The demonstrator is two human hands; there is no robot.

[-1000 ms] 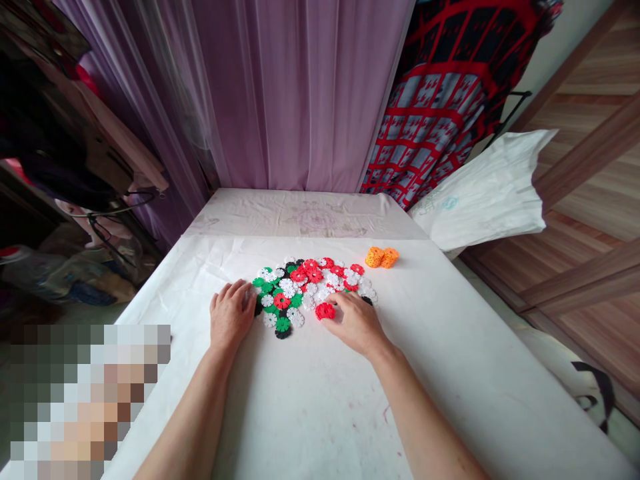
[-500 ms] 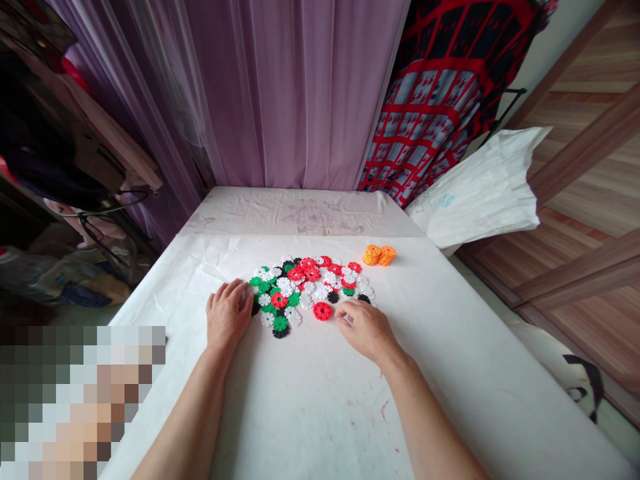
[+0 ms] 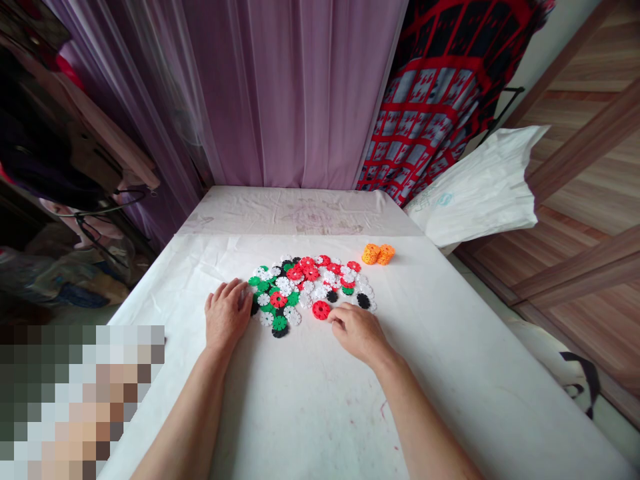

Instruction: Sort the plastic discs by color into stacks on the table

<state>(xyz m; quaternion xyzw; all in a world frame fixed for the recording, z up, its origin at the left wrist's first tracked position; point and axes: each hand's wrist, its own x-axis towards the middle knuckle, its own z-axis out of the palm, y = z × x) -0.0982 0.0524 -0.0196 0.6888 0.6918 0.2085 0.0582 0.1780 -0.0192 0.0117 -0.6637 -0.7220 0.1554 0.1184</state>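
Note:
My left hand [image 3: 227, 315] lies palm down on the table, fingers stretched out and lightly bent, at the left edge of a loose pile of notched plastic snowflake discs [image 3: 285, 287]. The pile mixes green, white, red and black discs, many overlapping. Just in front of it sits a red snowflake disc [image 3: 321, 310], apart from most others; whether more discs lie under it I cannot tell. With curled fingers, my right hand [image 3: 359, 331] pinches at this disc's right rim. Beyond that hand is a black disc [image 3: 363, 301] at the pile's right side.
Orange discs stand in two touching stacks [image 3: 378, 254] behind the pile on the right. A white cloth [image 3: 300, 400] covers the table. Beyond its right far edge hangs a white plastic bag [image 3: 475, 193]; a purple curtain [image 3: 295, 93] hangs behind.
My right hand has moved a little left and toward me, reaching the red disc's rim and uncovering more of the black disc behind. My left hand stays put.

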